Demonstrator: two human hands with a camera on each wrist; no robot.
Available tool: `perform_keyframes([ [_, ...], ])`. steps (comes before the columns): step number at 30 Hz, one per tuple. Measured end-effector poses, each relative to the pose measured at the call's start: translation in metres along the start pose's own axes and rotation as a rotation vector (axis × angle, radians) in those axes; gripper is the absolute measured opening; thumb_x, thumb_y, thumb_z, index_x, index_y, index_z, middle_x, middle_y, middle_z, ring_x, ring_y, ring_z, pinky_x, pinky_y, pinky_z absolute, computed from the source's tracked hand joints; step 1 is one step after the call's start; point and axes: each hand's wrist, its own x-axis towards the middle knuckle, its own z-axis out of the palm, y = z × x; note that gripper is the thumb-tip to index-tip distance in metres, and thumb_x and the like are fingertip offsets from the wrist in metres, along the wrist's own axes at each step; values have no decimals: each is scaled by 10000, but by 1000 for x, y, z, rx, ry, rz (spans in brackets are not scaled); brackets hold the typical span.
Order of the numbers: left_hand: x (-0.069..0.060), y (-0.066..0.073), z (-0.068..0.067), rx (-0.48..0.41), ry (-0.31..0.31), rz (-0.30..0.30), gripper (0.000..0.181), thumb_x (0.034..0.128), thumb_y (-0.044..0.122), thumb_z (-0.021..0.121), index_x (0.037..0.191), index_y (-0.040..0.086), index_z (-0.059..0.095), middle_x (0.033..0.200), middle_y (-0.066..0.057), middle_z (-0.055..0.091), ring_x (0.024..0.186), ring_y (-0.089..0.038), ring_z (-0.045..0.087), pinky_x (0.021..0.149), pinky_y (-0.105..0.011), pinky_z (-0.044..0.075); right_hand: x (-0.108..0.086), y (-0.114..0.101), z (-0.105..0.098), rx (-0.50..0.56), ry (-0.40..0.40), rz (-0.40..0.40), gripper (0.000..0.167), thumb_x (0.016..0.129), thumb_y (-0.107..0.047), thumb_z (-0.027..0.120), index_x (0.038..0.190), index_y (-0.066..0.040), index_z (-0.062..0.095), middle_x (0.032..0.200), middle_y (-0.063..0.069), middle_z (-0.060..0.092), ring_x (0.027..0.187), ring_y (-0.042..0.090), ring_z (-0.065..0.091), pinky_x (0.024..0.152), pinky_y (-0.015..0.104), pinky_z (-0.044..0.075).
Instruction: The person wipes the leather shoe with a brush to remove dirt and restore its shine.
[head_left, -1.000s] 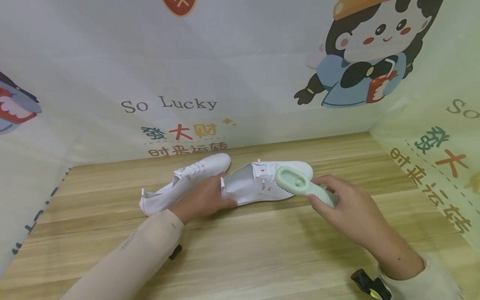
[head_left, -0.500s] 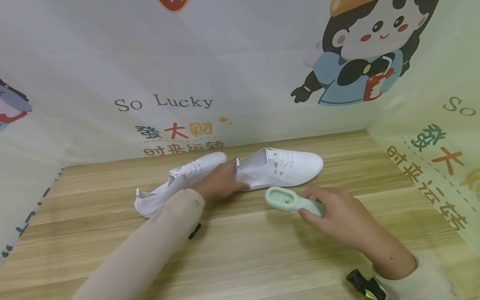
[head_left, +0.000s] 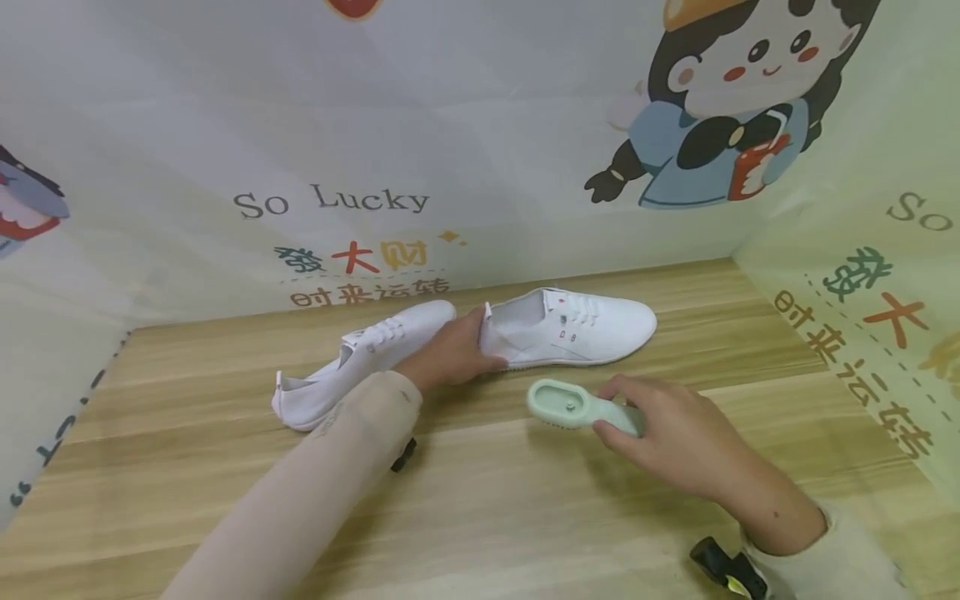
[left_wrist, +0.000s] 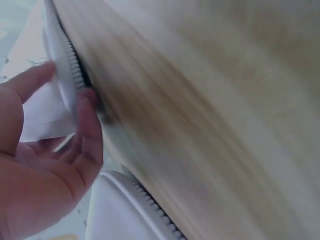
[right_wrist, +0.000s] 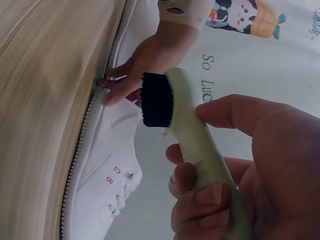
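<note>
My left hand (head_left: 453,350) grips the heel of a white lace-up shoe (head_left: 611,329), which points right along the back of the table. In the left wrist view, the thumb lies on the shoe's side and fingertips reach the sole edge. A second white shoe (head_left: 322,396) lies to the left, partly behind my left forearm. My right hand (head_left: 678,429) holds a pale green brush (head_left: 558,404) by its handle, above the table and in front of the held shoe, apart from it. Dark bristles (right_wrist: 157,100) show in the right wrist view.
The wood-grain table (head_left: 480,517) ends at a printed white sheet (head_left: 517,150) at the back, with more sheet on both sides. A black strap piece (head_left: 723,567) sits by the right sleeve.
The brush has come off the shoe's upper and moved down toward me. My left hand has shifted the held shoe right and backward; in the last half second both moved only slightly.
</note>
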Motion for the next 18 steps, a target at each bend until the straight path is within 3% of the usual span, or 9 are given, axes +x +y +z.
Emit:
perform_keyframes([
  [6, -34, 0, -22, -32, 80, 6, 644, 847, 281, 687, 1400, 89, 420, 1289, -145, 561, 1115, -272, 580, 933, -395, 457, 0, -1, 2, -9, 5, -23, 260, 839, -327, 690, 1048, -174, 662, 837, -73, 628, 636, 73, 487, 558, 284, 412],
  [12, -86, -11, -55, 183, 298, 65, 477, 837, 284, 702, 1276, 160, 563, 1286, -77, 568, 1139, -269, 552, 935, -456, 426, 0, -1, 4, -7, 0, -34, 264, 841, -332, 688, 1051, -173, 665, 851, -69, 634, 653, 72, 498, 570, 290, 425],
  [15, -109, -25, -68, 230, 371, 35, 499, 814, 287, 730, 1275, 181, 569, 1291, -76, 568, 1189, -284, 494, 936, -517, 357, 0, -2, 5, -1, -11, -34, 270, 844, -340, 683, 1053, -171, 663, 830, -73, 622, 631, 72, 486, 554, 281, 415],
  [18, -126, -43, -76, 256, 366, -55, 575, 803, 342, 736, 1317, 188, 528, 1323, -86, 536, 1196, -307, 467, 909, -553, 326, -1, -3, 6, -4, -10, -42, 270, 846, -344, 681, 1054, -174, 661, 837, -72, 624, 634, 71, 484, 555, 279, 413],
])
